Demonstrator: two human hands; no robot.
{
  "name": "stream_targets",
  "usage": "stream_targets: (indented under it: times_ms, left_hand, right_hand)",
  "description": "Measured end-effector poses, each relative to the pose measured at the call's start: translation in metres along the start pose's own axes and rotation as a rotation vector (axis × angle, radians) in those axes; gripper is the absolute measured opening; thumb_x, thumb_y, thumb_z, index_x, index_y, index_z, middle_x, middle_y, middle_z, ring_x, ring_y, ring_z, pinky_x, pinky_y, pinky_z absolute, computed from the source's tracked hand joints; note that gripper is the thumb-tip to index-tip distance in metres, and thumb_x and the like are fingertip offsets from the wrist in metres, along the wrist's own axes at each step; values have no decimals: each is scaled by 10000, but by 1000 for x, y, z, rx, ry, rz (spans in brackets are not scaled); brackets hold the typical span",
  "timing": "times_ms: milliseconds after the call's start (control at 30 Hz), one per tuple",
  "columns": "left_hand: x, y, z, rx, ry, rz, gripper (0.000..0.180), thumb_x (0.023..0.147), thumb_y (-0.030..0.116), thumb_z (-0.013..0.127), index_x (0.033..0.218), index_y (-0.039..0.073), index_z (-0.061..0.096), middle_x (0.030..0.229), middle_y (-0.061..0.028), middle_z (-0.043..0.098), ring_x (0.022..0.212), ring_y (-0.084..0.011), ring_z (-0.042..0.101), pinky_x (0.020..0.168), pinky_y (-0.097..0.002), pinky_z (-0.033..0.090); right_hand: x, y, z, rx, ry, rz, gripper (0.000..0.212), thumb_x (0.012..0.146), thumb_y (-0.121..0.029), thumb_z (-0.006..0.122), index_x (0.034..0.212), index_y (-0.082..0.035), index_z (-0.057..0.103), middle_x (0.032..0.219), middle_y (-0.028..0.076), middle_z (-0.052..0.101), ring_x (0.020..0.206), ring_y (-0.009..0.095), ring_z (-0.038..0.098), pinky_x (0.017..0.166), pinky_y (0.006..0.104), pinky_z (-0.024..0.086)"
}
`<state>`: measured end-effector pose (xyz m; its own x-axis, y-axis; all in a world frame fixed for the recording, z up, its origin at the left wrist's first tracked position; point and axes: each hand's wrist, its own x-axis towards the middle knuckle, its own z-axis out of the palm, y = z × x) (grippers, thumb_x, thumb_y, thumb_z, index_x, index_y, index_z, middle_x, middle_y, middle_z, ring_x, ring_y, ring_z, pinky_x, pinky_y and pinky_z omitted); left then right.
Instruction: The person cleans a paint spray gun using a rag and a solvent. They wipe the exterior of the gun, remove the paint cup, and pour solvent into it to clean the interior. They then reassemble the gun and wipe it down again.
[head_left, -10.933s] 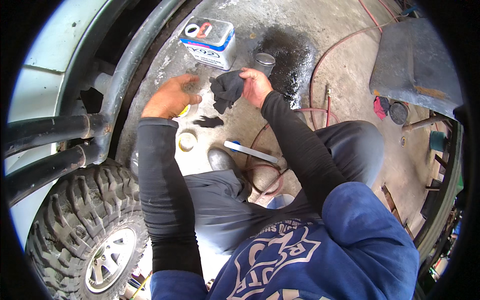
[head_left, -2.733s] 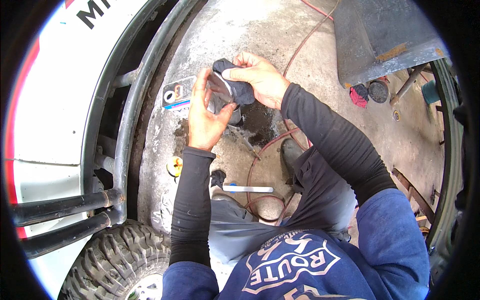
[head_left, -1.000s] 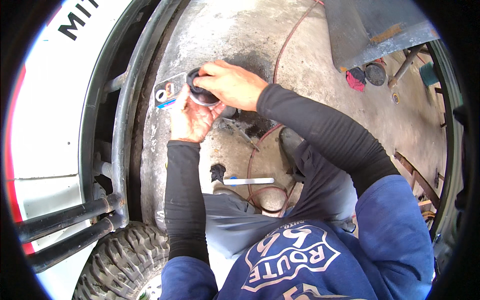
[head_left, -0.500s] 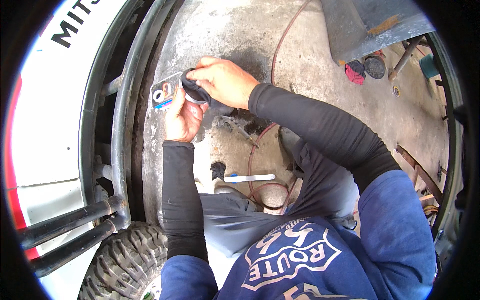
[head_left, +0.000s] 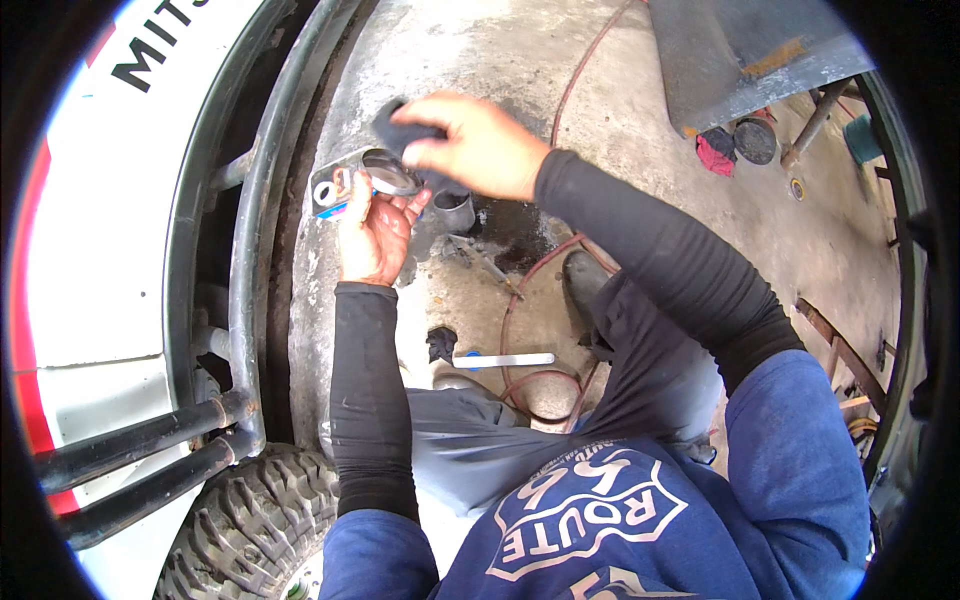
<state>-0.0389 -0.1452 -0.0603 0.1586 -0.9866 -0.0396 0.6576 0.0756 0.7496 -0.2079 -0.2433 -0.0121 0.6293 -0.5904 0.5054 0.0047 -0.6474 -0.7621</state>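
My left hand (head_left: 378, 235) is closed round the lower side of a round, hollow metal piece (head_left: 392, 178), its shiny rim and dark inside facing up. Just above it, my right hand (head_left: 480, 145) grips a dark, crumpled cloth (head_left: 412, 133), apart from the metal piece. Beside the left thumb, a flat pack (head_left: 328, 193) shows a white ring and a blue strip; whether the hand touches it I cannot tell. A grey metal cup (head_left: 456, 212) stands on the floor right of the left fingers.
At left is a white vehicle panel (head_left: 95, 250) with a black tube bar (head_left: 250, 240) and a knobbly tyre (head_left: 250, 515). A red hose (head_left: 575, 85) crosses the concrete floor. A white strip-like tool (head_left: 510, 360) lies near my feet. A black bucket (head_left: 755, 141) stands at far right.
My right hand has drawn the cloth out of the round metal piece and moved to the right, so its inside now shows. My left hand has barely moved. The metal cup has come into sight.
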Motion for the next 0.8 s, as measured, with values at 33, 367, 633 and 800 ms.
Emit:
stream_targets:
  times_ms: [33, 367, 633, 800]
  left_hand:
    - [2, -3, 2, -10, 52, 28, 321, 971, 364, 558, 1223, 166, 533, 1213, -83, 605, 1155, -264, 568, 903, -455, 490]
    - [-7, 12, 2, -26, -18, 34, 418, 971, 377, 544, 1256, 71, 541, 1240, -111, 610, 1169, -255, 561, 971, -486, 459]
    - [8, -26, 13, 1228, 13, 107, 770, 697, 53, 799, 1361, 12, 410, 1187, -157, 558, 1054, -243, 575, 974, -354, 448]
    - [14, -69, 29, 1806, -183, 426, 879, 644, 33, 795, 1406, 31, 358, 1267, -231, 512, 1224, -407, 464, 1060, -444, 370]
  right_hand:
    - [-4, -4, 6, -35, -39, -100, 325, 822, -134, 655, 1125, -23, 619, 1050, 198, 636, 999, 353, 620, 905, 400, 490]
    - [-8, 10, 7, -379, -243, -277, 274, 797, -56, 680, 1029, -44, 534, 1046, 112, 573, 1019, 359, 566, 887, 419, 472]
    - [16, 33, -40, -216, 133, 151, 306, 825, -146, 714, 1096, -36, 626, 950, 140, 683, 887, 213, 659, 821, 339, 505]
    - [14, 50, -59, -11, 206, 217, 363, 793, -51, 677, 1145, 1, 601, 1065, 230, 651, 993, 327, 629, 871, 366, 481]
